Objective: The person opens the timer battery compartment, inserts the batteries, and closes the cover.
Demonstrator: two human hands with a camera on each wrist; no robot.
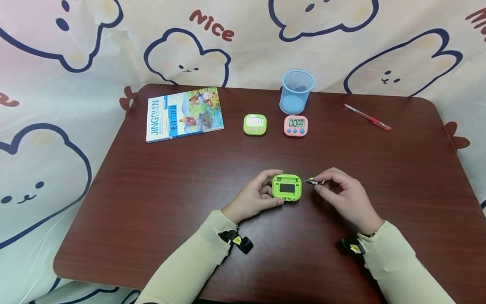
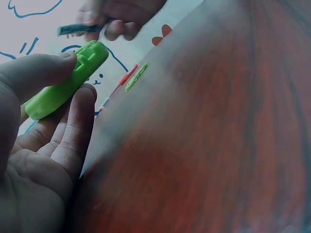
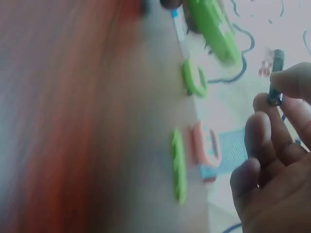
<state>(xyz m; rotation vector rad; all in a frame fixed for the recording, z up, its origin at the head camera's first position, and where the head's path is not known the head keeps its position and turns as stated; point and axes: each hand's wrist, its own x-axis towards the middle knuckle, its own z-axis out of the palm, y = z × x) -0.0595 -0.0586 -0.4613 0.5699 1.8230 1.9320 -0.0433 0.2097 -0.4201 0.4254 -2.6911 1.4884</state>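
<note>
My left hand (image 1: 255, 195) holds a green timer shell (image 1: 287, 188) by its left side, thumb at the lower edge and a finger at the upper edge. The shell's open inside faces up, with a dark rectangle in its middle. Just right of it, my right hand (image 1: 343, 196) pinches a small dark circuit board (image 2: 77, 30) between thumb and fingertips, apart from the shell. In the right wrist view the thumb covers part of this board (image 3: 278, 59). A thin green piece (image 3: 179, 167), like a cover, lies on the table, hidden behind the right hand in the head view.
Farther back on the brown table (image 1: 182, 181) stand a green timer (image 1: 255, 125) and a pink timer (image 1: 295, 126). Behind the pink one is a blue cup (image 1: 297, 93). A book (image 1: 186, 114) lies at the back left, a red pen (image 1: 367, 117) at the back right.
</note>
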